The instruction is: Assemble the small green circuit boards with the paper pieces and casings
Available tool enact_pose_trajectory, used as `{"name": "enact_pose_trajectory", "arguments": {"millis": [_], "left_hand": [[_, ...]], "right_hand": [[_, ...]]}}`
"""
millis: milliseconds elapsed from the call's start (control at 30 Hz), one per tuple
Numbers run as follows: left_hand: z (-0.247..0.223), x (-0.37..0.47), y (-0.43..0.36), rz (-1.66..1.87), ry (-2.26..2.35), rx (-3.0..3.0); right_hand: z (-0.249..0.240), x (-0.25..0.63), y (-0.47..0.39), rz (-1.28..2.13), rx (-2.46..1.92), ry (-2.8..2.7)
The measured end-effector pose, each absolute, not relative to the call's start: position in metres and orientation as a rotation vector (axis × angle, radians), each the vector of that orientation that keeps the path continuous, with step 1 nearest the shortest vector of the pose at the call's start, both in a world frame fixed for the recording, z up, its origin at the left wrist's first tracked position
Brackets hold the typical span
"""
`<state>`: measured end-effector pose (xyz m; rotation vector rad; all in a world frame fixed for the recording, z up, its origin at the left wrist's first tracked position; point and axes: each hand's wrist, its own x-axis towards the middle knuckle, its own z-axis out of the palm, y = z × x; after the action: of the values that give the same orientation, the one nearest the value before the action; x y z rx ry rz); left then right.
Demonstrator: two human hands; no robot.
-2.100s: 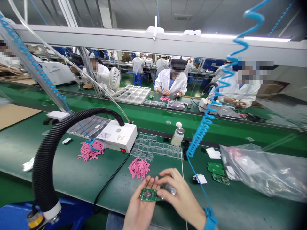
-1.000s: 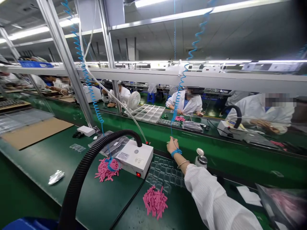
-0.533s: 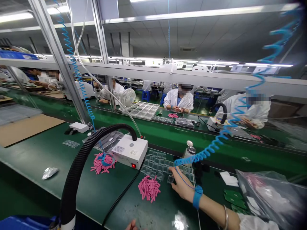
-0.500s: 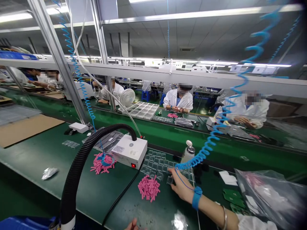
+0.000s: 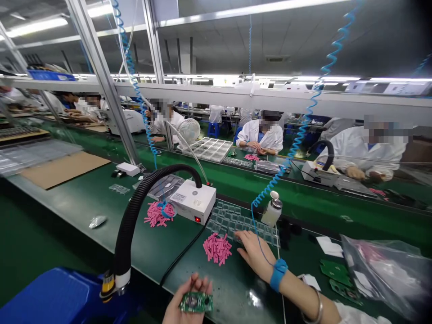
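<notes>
At the bottom of the view my left hand (image 5: 184, 300) holds a small green circuit board (image 5: 196, 302), its fingers curled behind it and its component side facing up. My right hand (image 5: 254, 251) wears a blue wrist strap (image 5: 278, 273) and reaches over the near edge of the rows of clear plastic pieces (image 5: 229, 220). Its fingers are stretched out, thumb apart, with nothing visible in them; whether the fingertips touch a piece I cannot tell. Left of this hand lies a heap of pink strips (image 5: 217, 249).
A white box (image 5: 195, 200) with a black hose (image 5: 126, 225) stands left of the plastic pieces. Behind them is a pump bottle (image 5: 272, 210). Green boards (image 5: 337, 272) and a plastic bag (image 5: 388, 265) lie at right. A coiled blue cord (image 5: 286, 168) hangs down to my wrist.
My left hand has risen into view with the circuit board. The view has tilted down and turned slightly left. My right hand stays by the plastic pieces, its fingers a little shifted.
</notes>
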<state>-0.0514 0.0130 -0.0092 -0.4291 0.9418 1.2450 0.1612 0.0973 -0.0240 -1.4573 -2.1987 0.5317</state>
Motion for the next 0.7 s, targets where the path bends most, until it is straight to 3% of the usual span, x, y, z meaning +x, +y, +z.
{"name": "enact_pose_trajectory", "arguments": {"millis": [133,300,700], "left_hand": [[0.003,-0.043,0.017,1.351,0.794,-0.281],[0.005,-0.031,0.017,1.302,0.617,-0.094],[0.003,-0.015,0.016,1.302,0.64,-0.141]], "right_hand": [[0.008,0.139,0.059,0.899,-1.312,-2.196],[0.011,0.113,0.029,1.569,-1.128,-1.612],[-0.009,0.109,0.025,1.68,-1.184,-1.355]]}}
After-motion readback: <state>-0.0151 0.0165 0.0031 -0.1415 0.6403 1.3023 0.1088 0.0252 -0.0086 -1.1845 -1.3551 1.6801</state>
